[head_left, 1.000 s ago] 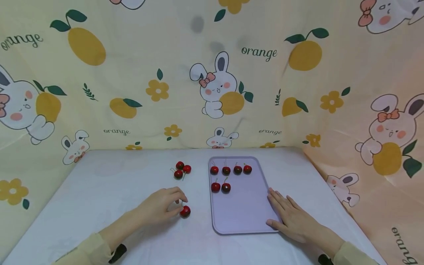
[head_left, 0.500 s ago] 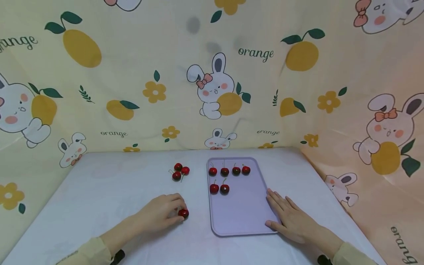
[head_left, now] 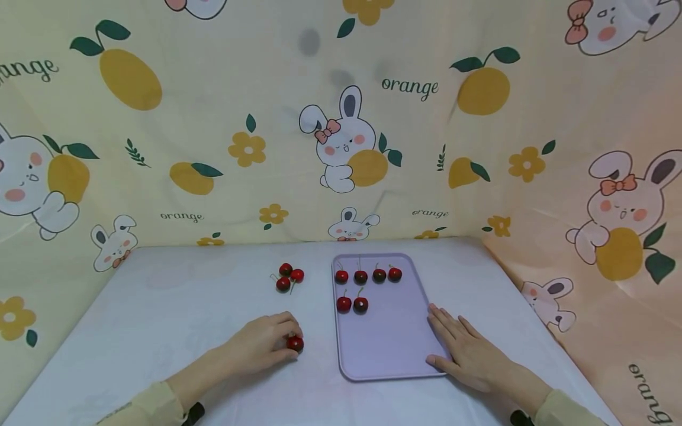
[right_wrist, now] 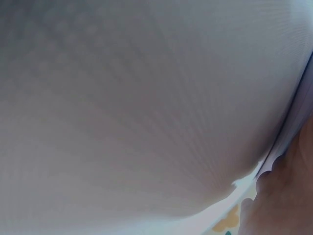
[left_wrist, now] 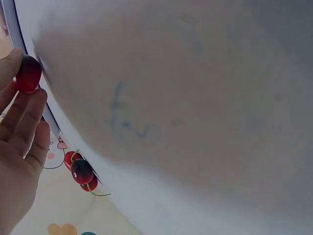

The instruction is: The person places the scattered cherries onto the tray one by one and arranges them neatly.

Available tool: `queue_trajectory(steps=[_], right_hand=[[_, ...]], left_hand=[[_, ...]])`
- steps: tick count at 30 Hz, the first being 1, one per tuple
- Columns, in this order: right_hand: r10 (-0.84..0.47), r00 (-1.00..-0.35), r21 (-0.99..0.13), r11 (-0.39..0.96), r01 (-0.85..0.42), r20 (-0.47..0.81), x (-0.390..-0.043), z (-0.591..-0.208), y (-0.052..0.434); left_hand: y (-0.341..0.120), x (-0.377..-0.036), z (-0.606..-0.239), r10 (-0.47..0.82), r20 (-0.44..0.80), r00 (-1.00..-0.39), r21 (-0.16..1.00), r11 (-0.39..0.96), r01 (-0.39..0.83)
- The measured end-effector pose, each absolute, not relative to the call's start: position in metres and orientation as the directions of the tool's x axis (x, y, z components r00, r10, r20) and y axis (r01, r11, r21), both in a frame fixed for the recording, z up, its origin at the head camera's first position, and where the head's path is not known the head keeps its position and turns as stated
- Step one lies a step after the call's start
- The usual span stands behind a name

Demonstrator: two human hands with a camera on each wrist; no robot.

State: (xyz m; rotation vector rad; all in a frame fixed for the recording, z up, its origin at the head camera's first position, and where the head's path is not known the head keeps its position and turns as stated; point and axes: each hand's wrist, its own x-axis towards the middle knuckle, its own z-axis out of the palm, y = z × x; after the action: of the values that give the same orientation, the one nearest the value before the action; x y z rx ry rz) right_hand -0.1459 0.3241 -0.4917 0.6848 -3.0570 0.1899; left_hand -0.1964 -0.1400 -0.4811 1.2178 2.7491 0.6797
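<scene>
Left hand pinches a cherry; right hand lies flat against tray.

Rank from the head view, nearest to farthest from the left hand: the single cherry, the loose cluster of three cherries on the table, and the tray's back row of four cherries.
1. Single cherry, at the left hand fingertips.
2. Cluster of three cherries, on the table behind the hand.
3. Back row of four cherries, far end of the tray, right.

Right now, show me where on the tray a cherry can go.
The tray is bare in its near half, below the two cherries, and right of them, under the back row of four. The right hand covers the near right rim.
</scene>
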Motion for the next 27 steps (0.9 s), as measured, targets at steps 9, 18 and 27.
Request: queue_trajectory(steps=[9, 18, 27], right_hand=[[-0.418, -0.908, -0.114, 0.902, -0.417, 0.016, -0.1464, -0.4911, 0.3238], [-0.417, -0.909, -0.122, 0.901, -0.416, 0.019, -0.1461, -0.4936, 0.3239], [-0.437, -0.898, -0.111, 0.891, -0.441, 0.062, -0.1447, -0.4917, 0.3234]], left_hand=[[-0.138, -0.1963, -0.4798, 0.707, 0.087, -0.702, 0.466, 0.594, 0.656], [-0.1368, -0.1967, -0.4794, 0.702, 0.077, -0.708, 0.487, 0.594, 0.641], [-0.1307, -0.1982, -0.4759, 0.679, 0.111, -0.726, 0.498, 0.594, 0.632]])
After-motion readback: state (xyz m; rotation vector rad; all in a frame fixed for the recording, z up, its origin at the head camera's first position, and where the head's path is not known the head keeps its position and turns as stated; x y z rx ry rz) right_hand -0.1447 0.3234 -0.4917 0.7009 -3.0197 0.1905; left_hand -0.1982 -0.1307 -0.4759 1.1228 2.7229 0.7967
